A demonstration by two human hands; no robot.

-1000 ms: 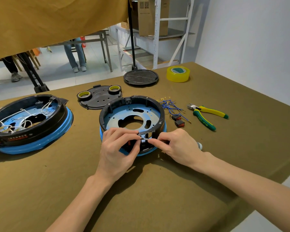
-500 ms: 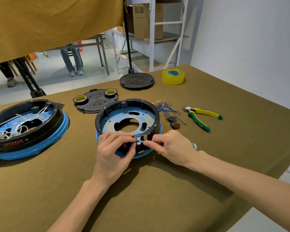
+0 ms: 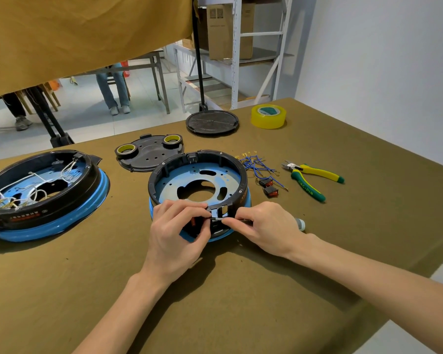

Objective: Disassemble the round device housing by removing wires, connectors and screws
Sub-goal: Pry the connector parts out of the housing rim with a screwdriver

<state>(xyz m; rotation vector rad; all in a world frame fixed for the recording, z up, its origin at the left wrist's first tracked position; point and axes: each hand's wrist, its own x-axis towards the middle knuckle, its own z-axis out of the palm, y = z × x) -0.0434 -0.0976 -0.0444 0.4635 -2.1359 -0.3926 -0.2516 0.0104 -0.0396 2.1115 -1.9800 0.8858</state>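
A person's two bare hands work at the near rim of a round device housing [image 3: 198,180], a black ring on a blue base sitting on an olive cloth-covered table [image 3: 241,290]. The left hand [image 3: 175,232] curls over the rim, its fingertips pinching a small part at the cut-out slots. The right hand [image 3: 265,227] grips a slim tool [image 3: 300,224] whose grey end pokes out behind the palm; its tip meets the same spot between both sets of fingertips.

The housing looks rigid and light — likely to slide on cloth, so bracing the rim seems wise. The small part looks delicate; whether it is a clip or a connector cannot be told.

Just beyond the right fingers lie blue wires [image 3: 256,167], two red switches [image 3: 267,186] and pliers [image 3: 311,178]. Well to the left of the left fingers sits a second housing [image 3: 44,192], still wired. The cloth nearer than the hands is open; the table edge falls away behind the right forearm.
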